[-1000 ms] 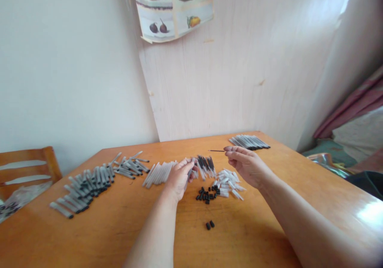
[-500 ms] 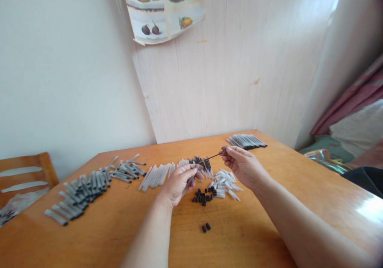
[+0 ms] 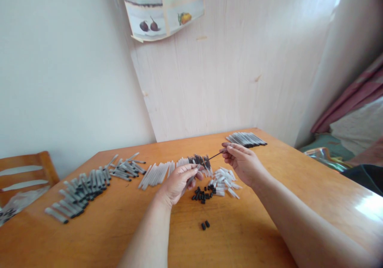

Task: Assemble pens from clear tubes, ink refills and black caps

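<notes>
My left hand (image 3: 181, 183) is closed around a greyish pen barrel (image 3: 188, 185), most of it hidden by the fingers. In my right hand (image 3: 241, 161) the fingertips pinch one end of a thin dark pen refill (image 3: 214, 156). The refill slants down to the left, and its other end is at the left fingertips; whether it sits inside the barrel I cannot tell. Below and between the hands lie small black sleeve-like pieces (image 3: 202, 196) and a heap of clear white caps (image 3: 223, 180). Dark refills (image 3: 201, 161) lie just behind the left fingers.
Translucent barrels (image 3: 155, 175) lie in a row left of my left hand. Grey tubes with black ends (image 3: 80, 192) spread over the left of the wooden table (image 3: 119, 236). More pens (image 3: 245, 139) lie at the back right. Two black pieces (image 3: 205, 225) are near the front. A chair (image 3: 48, 168) stands left.
The view has tilted slightly. Both hands keep nearly the same pose, with the refill still stretched between them.
</notes>
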A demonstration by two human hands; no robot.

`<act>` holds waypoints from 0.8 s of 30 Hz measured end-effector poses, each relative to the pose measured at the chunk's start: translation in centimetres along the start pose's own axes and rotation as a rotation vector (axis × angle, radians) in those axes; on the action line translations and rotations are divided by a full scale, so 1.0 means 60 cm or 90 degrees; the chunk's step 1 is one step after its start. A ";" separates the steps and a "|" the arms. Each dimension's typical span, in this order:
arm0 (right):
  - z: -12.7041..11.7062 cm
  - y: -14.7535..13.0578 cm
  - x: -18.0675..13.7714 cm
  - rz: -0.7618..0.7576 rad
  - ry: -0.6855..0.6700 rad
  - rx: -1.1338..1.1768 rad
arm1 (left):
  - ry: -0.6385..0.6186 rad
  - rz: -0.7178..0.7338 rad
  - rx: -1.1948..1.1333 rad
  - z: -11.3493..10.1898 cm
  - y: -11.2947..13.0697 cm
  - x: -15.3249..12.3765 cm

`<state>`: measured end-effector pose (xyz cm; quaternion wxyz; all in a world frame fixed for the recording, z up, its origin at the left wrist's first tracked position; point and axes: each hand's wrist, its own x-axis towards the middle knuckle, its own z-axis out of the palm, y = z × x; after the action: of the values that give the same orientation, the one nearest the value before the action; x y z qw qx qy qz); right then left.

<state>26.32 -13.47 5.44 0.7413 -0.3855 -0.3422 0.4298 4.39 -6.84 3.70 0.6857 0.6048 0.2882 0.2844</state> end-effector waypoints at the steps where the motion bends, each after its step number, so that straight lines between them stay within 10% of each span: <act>1: -0.001 0.001 0.001 -0.002 -0.003 0.000 | -0.003 -0.002 0.001 0.000 0.000 0.000; 24: 0.011 0.000 -0.013 -0.007 -0.026 -0.084 | -0.050 -0.022 0.038 0.007 0.002 -0.007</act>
<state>25.48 -13.99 5.63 0.7096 -0.4228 -0.3870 0.4099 4.41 -7.41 3.86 0.6830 0.6306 0.2800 0.2398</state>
